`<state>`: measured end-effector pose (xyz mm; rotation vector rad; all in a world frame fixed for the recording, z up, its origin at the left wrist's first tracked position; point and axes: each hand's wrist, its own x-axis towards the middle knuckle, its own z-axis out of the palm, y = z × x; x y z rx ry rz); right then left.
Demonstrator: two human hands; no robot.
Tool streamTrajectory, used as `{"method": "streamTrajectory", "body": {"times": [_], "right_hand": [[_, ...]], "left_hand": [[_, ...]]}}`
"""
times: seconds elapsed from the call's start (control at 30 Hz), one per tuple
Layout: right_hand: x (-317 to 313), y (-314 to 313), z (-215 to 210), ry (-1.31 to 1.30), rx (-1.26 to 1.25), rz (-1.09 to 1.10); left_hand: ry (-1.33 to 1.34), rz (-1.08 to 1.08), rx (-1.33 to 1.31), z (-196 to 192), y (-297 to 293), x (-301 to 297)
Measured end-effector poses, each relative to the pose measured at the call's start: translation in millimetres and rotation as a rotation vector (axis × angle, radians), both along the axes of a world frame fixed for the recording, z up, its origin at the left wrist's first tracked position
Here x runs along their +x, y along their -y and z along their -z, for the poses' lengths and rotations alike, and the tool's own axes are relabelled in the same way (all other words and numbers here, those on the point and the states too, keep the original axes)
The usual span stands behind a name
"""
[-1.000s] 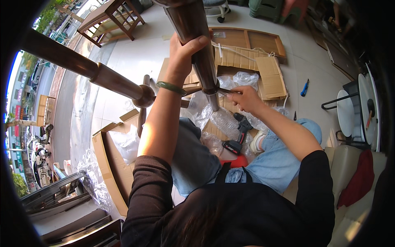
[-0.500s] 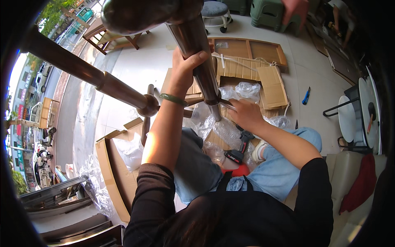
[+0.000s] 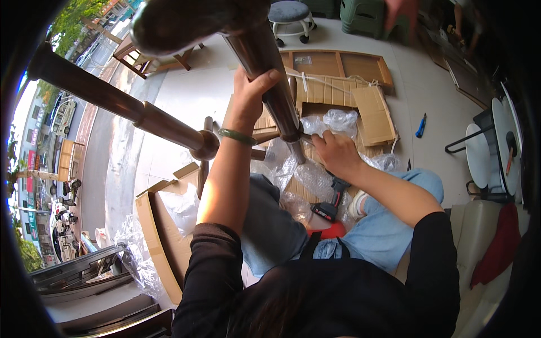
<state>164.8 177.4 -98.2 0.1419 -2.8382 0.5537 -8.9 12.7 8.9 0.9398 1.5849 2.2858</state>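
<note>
Brown post slants above the bubble wrap; from the head view, I see the left hand gripping it, the right hand pinching a short rod near its lower collar.

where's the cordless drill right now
In the head view, the cordless drill lies right of centre, beside the white shoe and amid bubble wrap, below the right hand in the picture.
</note>
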Motion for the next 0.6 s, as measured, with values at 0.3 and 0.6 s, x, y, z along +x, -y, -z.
{"method": "streamTrajectory", "body": {"times": [0.3, 0.6], "right_hand": [[-17.6, -19.3, -4.4, 0.799, -1.407, 0.331], [-8.0, 9.7, 9.2, 0.090, -0.186, 0.052]], "left_hand": [[-0.238, -0.464, -0.062, -14.2, -17.5, 22.1], [-0.347, -0.764, -0.036, -11.6, -30.8, 30.0]]}}
